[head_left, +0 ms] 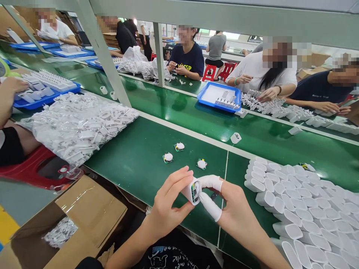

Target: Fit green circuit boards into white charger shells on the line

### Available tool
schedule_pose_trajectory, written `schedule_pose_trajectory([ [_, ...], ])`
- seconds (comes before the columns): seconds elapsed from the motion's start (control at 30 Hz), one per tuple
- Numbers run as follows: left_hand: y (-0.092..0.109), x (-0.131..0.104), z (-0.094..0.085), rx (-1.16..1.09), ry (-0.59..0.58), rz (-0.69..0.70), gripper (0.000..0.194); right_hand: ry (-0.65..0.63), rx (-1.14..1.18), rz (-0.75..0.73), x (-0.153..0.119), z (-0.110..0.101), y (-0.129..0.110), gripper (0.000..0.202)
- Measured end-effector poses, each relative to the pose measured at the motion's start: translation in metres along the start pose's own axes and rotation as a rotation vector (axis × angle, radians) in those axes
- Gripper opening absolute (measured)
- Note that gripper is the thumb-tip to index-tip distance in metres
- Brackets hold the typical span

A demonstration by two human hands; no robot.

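Observation:
Near the bench's front edge, my left hand (167, 201) is closed around a small white plastic housing (187, 192), its open end turned to the right. A green circuit board (193, 192) shows inside that opening. My right hand (234, 203) wears white finger covers on thumb and forefinger. Those two fingertips pinch at the housing's mouth, against the board; their exact contact is partly hidden. Just beyond my hands lie three loose circuit boards with white round tops: a left one (168, 158), a far one (179, 146) and a right one (202, 164).
Many white housings (304, 201) stand packed at the right. A plastic bag of small white parts (81, 121) lies at the left, above a cardboard box (92, 209). Several co-workers sit across the green line, near a blue tray (206, 100). A metal post (108, 56) rises at left.

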State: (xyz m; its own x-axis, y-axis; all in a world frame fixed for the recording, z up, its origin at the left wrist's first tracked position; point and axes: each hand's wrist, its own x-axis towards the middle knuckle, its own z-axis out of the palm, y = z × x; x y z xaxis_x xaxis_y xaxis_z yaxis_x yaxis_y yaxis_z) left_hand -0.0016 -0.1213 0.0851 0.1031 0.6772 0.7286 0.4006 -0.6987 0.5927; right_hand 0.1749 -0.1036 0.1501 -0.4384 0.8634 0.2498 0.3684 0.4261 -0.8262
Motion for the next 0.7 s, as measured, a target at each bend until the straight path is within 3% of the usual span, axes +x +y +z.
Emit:
schedule_pose_trajectory([
  [0.13, -0.005, -0.002, 0.003, -0.242, -0.044, -0.163, 0.052, -0.107, 0.203, 0.155, 0.0, -0.001, 0.005, 0.008],
  [0.3, -0.012, -0.01, 0.01, -0.566, -0.096, -0.313, 0.059, -0.015, 0.392, 0.244, 0.003, 0.005, 0.013, 0.02],
  [0.43, -0.008, -0.018, 0.017, -0.771, -0.095, -0.407, 0.06, 0.038, 0.337, 0.244, 0.006, 0.011, 0.016, 0.022],
  [0.6, -0.005, -0.018, 0.016, -0.792, -0.02, -0.48, 0.055, 0.202, 0.123, 0.13, -0.005, 0.006, 0.023, 0.05],
  [0.7, -0.009, -0.017, 0.013, -0.816, -0.007, -0.493, 0.055, 0.182, -0.004, 0.076, -0.015, 0.002, 0.025, 0.052],
])
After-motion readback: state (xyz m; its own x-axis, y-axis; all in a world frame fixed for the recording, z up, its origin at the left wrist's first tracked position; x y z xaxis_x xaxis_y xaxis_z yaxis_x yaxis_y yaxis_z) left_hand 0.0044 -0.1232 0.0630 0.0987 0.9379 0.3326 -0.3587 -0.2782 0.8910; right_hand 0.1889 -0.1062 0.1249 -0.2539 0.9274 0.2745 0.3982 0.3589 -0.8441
